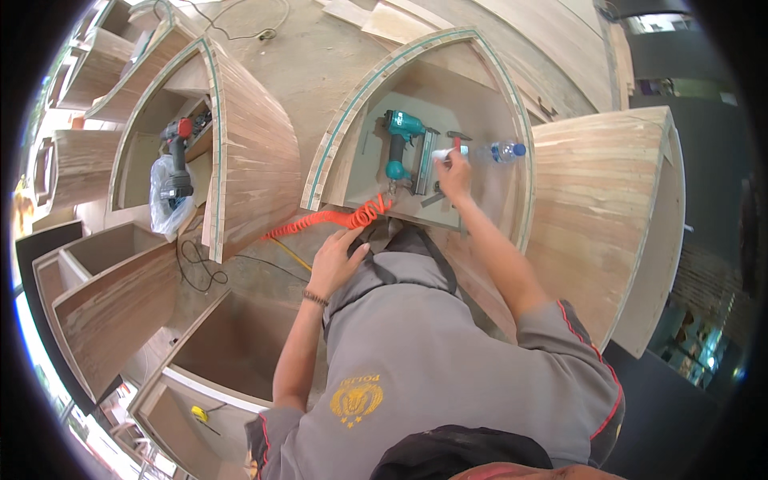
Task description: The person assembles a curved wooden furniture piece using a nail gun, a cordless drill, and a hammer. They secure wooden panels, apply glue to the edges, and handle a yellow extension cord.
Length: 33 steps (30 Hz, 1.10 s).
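The right hand (456,174) reaches farther forward than the palm-down left hand (336,260).

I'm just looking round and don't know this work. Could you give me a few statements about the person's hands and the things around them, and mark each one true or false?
1. A teal power tool lies in an arched wooden cabinet in front of the person. True.
2. The orange hose near the left hand is coiled. True.
3. Both hands are resting on that hose. False: the right hand is at the cabinet's opening, holding a small white item.
4. There is nothing to the right of the right hand. False: a blue-capped bottle is there.
5. A grey-and-red cordless tool is at another arched cabinet, on the left. True.
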Each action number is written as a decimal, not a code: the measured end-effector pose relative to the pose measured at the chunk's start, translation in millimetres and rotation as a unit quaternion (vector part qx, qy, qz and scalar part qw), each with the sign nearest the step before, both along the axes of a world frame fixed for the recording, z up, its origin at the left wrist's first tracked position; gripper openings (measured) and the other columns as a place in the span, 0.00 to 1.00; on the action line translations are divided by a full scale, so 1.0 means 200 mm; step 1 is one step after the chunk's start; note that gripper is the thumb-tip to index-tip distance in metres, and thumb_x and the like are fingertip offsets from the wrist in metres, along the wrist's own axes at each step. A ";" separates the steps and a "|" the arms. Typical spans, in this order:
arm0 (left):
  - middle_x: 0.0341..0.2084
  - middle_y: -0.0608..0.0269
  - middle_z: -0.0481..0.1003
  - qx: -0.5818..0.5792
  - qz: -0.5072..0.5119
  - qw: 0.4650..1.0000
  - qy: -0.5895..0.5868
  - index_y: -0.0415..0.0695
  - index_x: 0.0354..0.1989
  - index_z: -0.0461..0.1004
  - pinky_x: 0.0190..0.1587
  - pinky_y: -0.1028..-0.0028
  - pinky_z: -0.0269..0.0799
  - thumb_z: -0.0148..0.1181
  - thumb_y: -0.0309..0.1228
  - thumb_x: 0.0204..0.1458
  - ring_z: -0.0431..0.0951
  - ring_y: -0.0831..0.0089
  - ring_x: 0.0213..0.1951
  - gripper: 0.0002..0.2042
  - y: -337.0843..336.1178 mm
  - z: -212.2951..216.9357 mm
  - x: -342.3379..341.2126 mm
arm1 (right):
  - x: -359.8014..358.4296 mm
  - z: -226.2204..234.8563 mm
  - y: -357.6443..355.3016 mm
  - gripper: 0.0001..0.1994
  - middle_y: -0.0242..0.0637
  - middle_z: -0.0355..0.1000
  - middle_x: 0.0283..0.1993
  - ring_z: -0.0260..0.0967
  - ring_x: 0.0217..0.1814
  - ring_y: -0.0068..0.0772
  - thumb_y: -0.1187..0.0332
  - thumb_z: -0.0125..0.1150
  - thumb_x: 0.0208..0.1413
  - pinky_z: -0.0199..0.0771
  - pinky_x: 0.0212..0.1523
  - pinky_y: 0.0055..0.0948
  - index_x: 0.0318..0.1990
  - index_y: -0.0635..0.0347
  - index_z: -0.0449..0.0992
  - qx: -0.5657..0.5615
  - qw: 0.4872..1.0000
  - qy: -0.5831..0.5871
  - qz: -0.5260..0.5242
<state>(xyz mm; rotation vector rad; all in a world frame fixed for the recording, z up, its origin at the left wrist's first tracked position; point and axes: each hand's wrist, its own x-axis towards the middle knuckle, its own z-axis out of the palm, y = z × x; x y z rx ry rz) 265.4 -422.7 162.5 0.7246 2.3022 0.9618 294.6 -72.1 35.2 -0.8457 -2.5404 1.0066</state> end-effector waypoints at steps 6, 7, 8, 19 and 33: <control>0.45 0.50 0.79 -0.084 0.238 0.965 -0.065 0.41 0.55 0.76 0.54 0.62 0.74 0.63 0.38 0.58 0.79 0.55 0.50 0.20 -0.28 -0.07 0.38 | -0.36 -0.43 0.52 0.11 0.55 0.78 0.40 0.76 0.45 0.61 0.67 0.66 0.53 0.74 0.45 0.51 0.41 0.63 0.78 0.053 0.992 -0.073 -0.083; 0.45 0.49 0.79 -0.113 0.288 0.948 -0.076 0.40 0.55 0.77 0.54 0.62 0.74 0.63 0.38 0.58 0.80 0.56 0.49 0.20 -0.35 -0.10 0.47 | -0.40 -0.50 0.57 0.11 0.56 0.79 0.40 0.76 0.47 0.62 0.67 0.67 0.52 0.73 0.46 0.52 0.40 0.63 0.78 0.056 0.990 -0.086 -0.094; 0.45 0.49 0.80 -0.136 0.324 0.932 -0.085 0.40 0.55 0.77 0.54 0.63 0.74 0.63 0.38 0.58 0.80 0.57 0.49 0.20 -0.41 -0.11 0.56 | -0.43 -0.55 0.63 0.12 0.55 0.79 0.40 0.76 0.47 0.62 0.66 0.67 0.52 0.74 0.46 0.52 0.40 0.62 0.79 0.056 0.989 -0.085 -0.105; 0.43 0.48 0.82 -0.244 0.465 0.807 -0.269 0.40 0.50 0.80 0.51 0.64 0.75 0.64 0.40 0.56 0.83 0.58 0.47 0.19 -0.74 -0.56 1.77 | -0.57 -0.61 0.71 0.17 0.55 0.79 0.44 0.77 0.48 0.59 0.63 0.67 0.49 0.76 0.48 0.50 0.44 0.62 0.80 0.047 0.993 -0.075 -0.084; 0.50 0.48 0.79 -0.206 0.326 0.905 -0.180 0.45 0.52 0.79 0.57 0.60 0.72 0.49 0.38 0.61 0.78 0.53 0.55 0.18 -0.29 -0.72 1.31 | 0.31 -0.11 0.02 0.22 0.50 0.72 0.53 0.68 0.55 0.56 0.67 0.65 0.54 0.67 0.57 0.49 0.57 0.59 0.75 0.103 0.967 0.066 0.222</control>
